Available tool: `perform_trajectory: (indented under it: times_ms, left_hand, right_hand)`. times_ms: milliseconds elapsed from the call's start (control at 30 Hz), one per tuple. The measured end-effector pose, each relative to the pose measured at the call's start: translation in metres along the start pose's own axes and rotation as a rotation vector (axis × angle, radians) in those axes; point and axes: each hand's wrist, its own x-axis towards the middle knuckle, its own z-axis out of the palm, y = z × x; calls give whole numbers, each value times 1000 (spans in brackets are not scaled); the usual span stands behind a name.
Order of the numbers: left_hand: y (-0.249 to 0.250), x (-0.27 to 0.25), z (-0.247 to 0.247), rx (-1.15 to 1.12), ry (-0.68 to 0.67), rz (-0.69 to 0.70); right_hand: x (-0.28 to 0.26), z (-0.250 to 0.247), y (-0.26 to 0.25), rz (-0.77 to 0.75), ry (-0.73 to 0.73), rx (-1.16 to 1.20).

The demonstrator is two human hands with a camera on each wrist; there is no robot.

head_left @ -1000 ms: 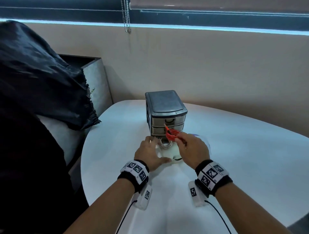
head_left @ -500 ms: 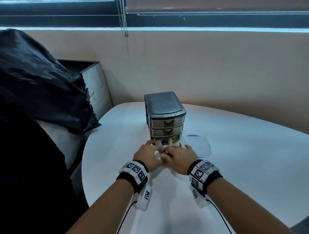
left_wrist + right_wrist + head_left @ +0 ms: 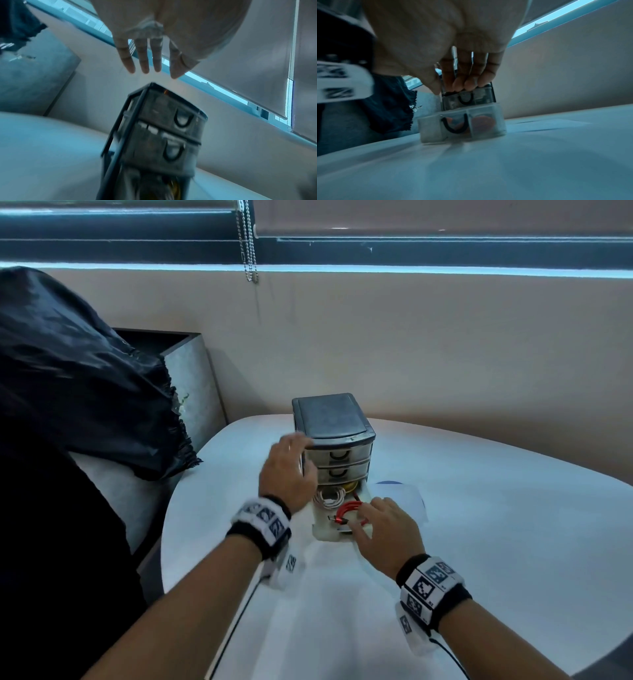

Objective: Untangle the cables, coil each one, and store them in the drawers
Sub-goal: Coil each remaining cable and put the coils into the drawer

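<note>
A small drawer unit (image 3: 334,436) stood near the table's (image 3: 513,525) far edge; its bottom drawer (image 3: 337,530) was pulled out toward the near edge, the two above shut. In the drawer lay a red cable (image 3: 347,510) coiled at the front, a white cable (image 3: 330,495) coiled behind it; something yellow showed further in. The left hand (image 3: 287,474) hung at the unit's left top corner, fingers (image 3: 143,59) straight and spread, gripping nothing; the right hand (image 3: 385,530) lay over the drawer's right front, fingers loosely bent on the red cable, whether pinching it I could not tell. A paper (image 3: 406,496) lay right of the drawer.
</note>
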Motion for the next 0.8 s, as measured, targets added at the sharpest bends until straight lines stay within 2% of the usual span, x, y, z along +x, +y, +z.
perform_trajectory:
  times_ms: [33, 133, 200, 233, 400, 533, 667, 800]
  left_hand:
    - [5, 17, -5, 40, -43, -13]
    - [20, 54, -10, 261, -422, -30]
    - [26, 61, -4, 369, -602, -15]
    - [28, 61, -2, 394, -636, -16]
    - [28, 59, -9, 400, -639, -21]
    - [35, 60, -13, 424, -655, -13]
    - [39, 62, -15, 437, -659, -9]
    - [38, 66, -16, 435, -658, -3]
  right_hand:
    - [-2, -2, -5, 11, -52, -10]
    - [-7, 1, -17, 25, -368, -52]
    - [-7, 7, -22, 18, -469, -78]
    - [-7, 10, -24, 20, -485, -73]
    - [1, 17, -27, 7, -553, 0]
    - [16, 16, -30, 72, -507, 18]
    - [45, 12, -29, 135, -526, -18]
    - [66, 18, -24, 141, -660, -24]
